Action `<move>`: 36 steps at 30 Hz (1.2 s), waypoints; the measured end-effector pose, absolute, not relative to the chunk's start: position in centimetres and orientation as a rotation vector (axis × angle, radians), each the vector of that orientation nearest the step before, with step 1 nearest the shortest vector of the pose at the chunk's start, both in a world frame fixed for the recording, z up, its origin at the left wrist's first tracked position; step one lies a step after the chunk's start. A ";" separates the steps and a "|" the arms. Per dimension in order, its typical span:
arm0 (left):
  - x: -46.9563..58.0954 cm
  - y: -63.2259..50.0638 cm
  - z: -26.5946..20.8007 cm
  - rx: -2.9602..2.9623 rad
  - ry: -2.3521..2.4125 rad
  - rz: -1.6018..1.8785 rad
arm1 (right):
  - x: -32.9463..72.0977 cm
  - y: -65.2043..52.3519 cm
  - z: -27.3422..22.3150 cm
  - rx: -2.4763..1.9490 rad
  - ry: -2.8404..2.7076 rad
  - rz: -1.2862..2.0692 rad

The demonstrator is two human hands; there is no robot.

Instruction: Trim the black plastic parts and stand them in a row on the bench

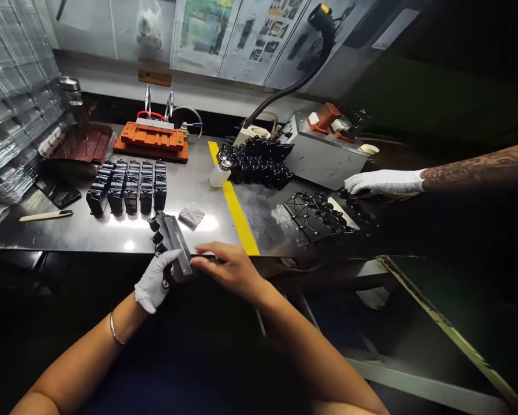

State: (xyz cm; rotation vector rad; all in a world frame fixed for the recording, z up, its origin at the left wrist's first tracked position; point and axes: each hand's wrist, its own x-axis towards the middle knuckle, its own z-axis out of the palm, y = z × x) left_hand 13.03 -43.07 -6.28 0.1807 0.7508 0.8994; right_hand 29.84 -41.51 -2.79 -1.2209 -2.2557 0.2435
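My left hand (154, 283), in a white glove, grips a black plastic part (179, 245) with a long flat face and rounded lobes along one side. The part is tilted over the bench's front edge. My bare right hand (229, 268) is just right of it, thumb and forefinger apart and pointing at its edge; whether the fingertips touch it I cannot tell. Beyond the part a folded grey-white cloth (192, 217) lies on the bench. Several similar black parts (131, 187) stand in a row behind, to the left.
An orange fixture (155, 141) stands at the back. A white bottle (220, 173) sits by a yellow tape line (237, 216). Black parts (259, 164) are piled beyond it. At right, a co-worker's gloved hand (384, 181) reaches over more black parts (317, 213) beside a metal box (323, 153).
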 end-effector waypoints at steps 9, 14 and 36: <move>7.7 -45.0 -8.1 -0.084 0.745 0.613 | 29.6 -30.7 -7.5 -1.822 -2.138 0.326; 7.7 -44.9 -8.4 -0.122 0.786 0.620 | 27.8 -36.7 -7.1 -1.641 -2.229 0.257; 7.5 -44.2 -7.9 -0.070 0.801 0.622 | 25.0 -38.9 -6.0 -1.792 -2.176 0.246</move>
